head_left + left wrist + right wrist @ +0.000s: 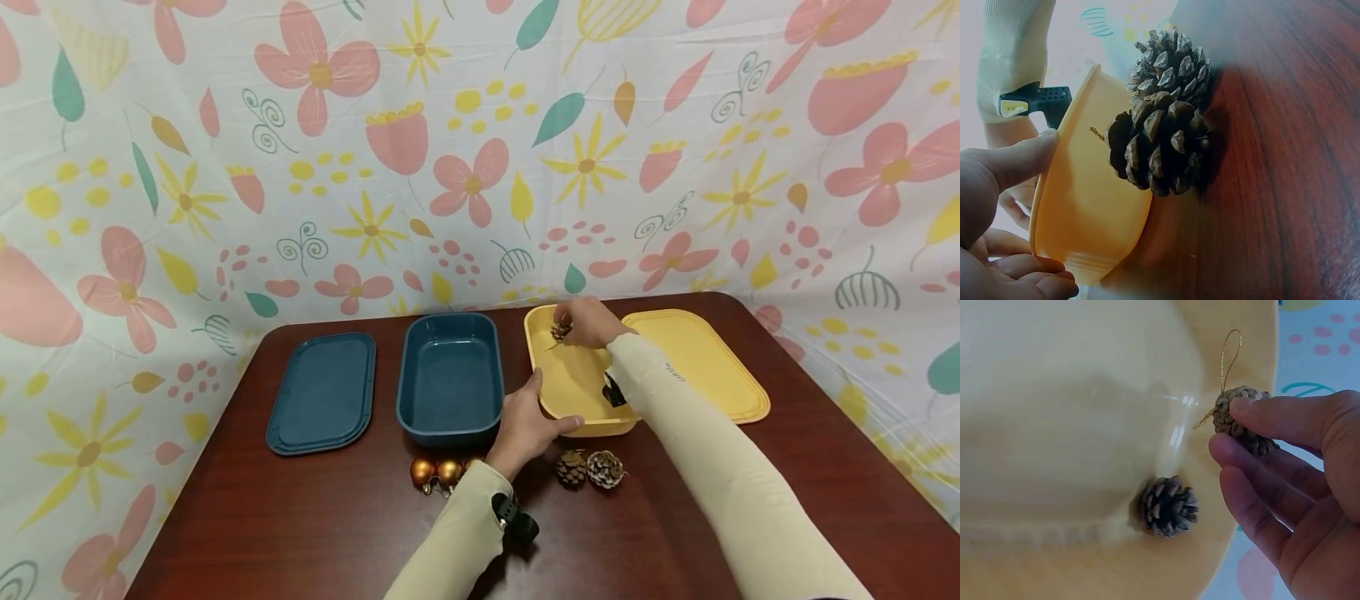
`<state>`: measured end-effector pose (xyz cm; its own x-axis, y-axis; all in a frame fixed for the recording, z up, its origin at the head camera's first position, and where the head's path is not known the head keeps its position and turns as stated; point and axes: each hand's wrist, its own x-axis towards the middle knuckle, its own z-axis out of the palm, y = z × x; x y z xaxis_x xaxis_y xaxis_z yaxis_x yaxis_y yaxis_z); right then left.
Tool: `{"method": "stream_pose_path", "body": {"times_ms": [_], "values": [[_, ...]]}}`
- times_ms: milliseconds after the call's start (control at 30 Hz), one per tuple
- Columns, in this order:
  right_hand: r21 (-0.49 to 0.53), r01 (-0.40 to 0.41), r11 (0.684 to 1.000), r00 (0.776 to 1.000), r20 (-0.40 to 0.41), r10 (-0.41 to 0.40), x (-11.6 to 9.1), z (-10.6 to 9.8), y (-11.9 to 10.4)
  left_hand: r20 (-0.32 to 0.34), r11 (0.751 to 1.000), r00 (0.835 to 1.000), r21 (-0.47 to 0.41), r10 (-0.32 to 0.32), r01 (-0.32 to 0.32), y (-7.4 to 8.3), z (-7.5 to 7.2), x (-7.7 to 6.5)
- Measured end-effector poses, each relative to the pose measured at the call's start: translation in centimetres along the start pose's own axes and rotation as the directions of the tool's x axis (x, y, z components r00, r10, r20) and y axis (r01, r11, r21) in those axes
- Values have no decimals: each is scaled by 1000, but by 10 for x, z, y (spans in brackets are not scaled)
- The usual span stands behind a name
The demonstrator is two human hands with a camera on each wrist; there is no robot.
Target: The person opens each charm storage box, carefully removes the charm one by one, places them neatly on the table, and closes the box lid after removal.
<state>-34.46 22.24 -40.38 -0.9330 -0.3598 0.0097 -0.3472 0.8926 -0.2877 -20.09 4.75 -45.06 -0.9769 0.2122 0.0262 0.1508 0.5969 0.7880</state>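
My right hand (pixel 588 323) pinches a small brown pine cone (pixel 1227 422) between thumb and fingers, over the far end of the yellow container (pixel 568 385). A gold string loop rises from that cone. Another pine cone (pixel 1169 506) lies inside the container, in a corner below the hand. At the near left corner, my left hand (pixel 525 423) holds the container, its thumb on the near rim and its fingers at the left side. Just in front of the container, a brown pine cone (pixel 1159 147) and a white-tipped pine cone (pixel 1172 69) lie side by side on the table.
Left of the yellow container stands a blue container (pixel 450 379), with a blue lid (pixel 322 393) flat beyond it. A yellow lid (pixel 701 358) lies on the right. Shiny copper-coloured ball ornaments (pixel 437 472) sit before the blue container, partly behind the left wrist.
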Motion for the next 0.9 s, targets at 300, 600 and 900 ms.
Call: {"method": "stream_pose_path", "body": {"times_ms": [300,600,900], "values": [[70,81,994,997,5,-82,-17,-17,-8,5,1000,1000,-10,1,-1,0,0,0],[61,204,977,978,19,-206,-39,-37,-19,25,1000,999,-11,-23,23,-1,1,1],[87,309,947,950,17,-312,-59,-49,-34,17,1000,1000,-15,4,-4,-1,-1,1]]}}
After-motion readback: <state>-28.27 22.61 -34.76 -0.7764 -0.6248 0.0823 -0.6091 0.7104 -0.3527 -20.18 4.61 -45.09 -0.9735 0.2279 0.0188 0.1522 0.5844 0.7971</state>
